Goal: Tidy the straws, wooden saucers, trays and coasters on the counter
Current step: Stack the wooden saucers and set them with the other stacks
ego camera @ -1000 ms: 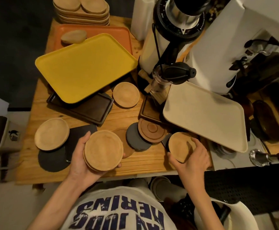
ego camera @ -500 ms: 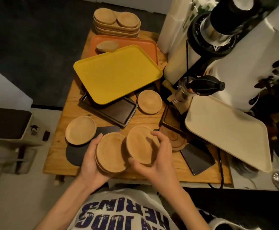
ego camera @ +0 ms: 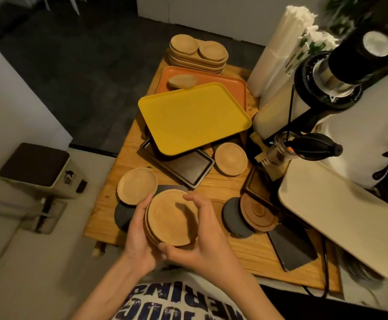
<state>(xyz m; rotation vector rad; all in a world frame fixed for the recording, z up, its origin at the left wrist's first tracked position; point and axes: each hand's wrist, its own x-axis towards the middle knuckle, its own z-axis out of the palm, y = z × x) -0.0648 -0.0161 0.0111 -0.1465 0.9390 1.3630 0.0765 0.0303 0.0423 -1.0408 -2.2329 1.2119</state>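
**Wooden saucers, both our hands on the stack**

Head camera view: we've got a stack of saucers [ego camera: 171, 218] held over the near part of the counter [ego camera: 223, 187]. Our left hand [ego camera: 140, 236] cups the stack from its left side, fingers curled against the rims. Our right hand [ego camera: 202, 241] claws over the top one, thumb on the near rim and fingertips on the far rim.

Just left of the stack, a single saucer [ego camera: 137, 185] sits partly on a dark coaster [ego camera: 122, 214]. A second loose saucer [ego camera: 231, 158] lies farther back, right beside the dark tray [ego camera: 188, 168]. The yellow tray [ego camera: 193, 117] overlaps that one, with the orange tray [ego camera: 223, 82] behind it.

Over on the right, a grey coaster [ego camera: 233, 221] and a grooved wooden coaster [ego camera: 258, 213] overlap, near the cream tray [ego camera: 340, 218].
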